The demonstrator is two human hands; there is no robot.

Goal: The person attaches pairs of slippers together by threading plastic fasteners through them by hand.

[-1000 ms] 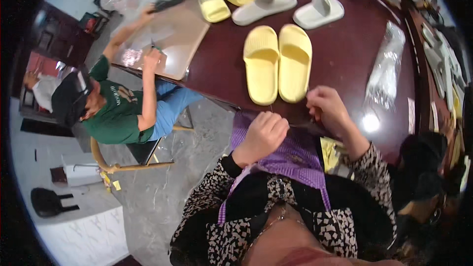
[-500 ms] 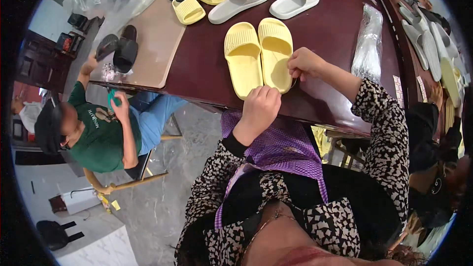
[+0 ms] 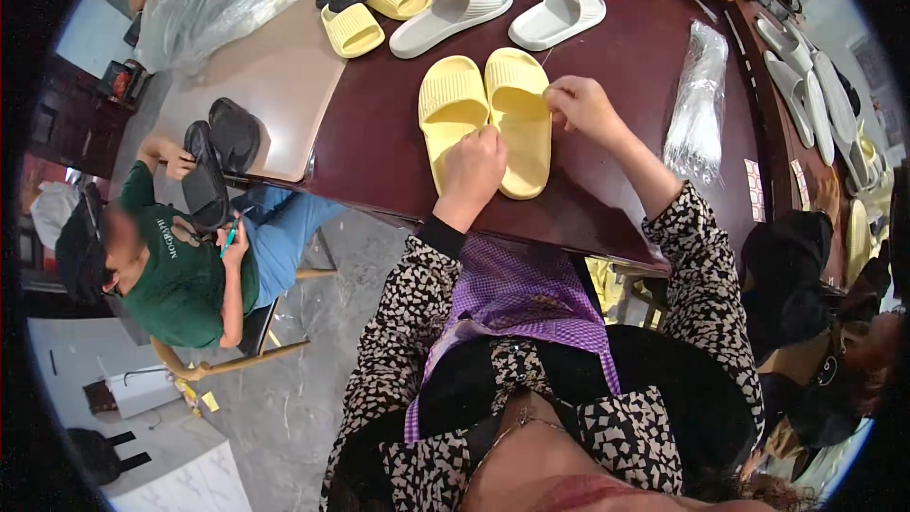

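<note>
The yellow slides lie side by side near the bench's near edge, toes far. The left hand is over the near part of the left slide, its fingers bent in; the right hand is at the right slide's right edge, fingers drawn together. I cannot tell how tightly either closes or whether it grips anything. Beyond are small slides and grey slides; a wrapped bundle lies right. At left a co-worker holds a black slide.
</note>
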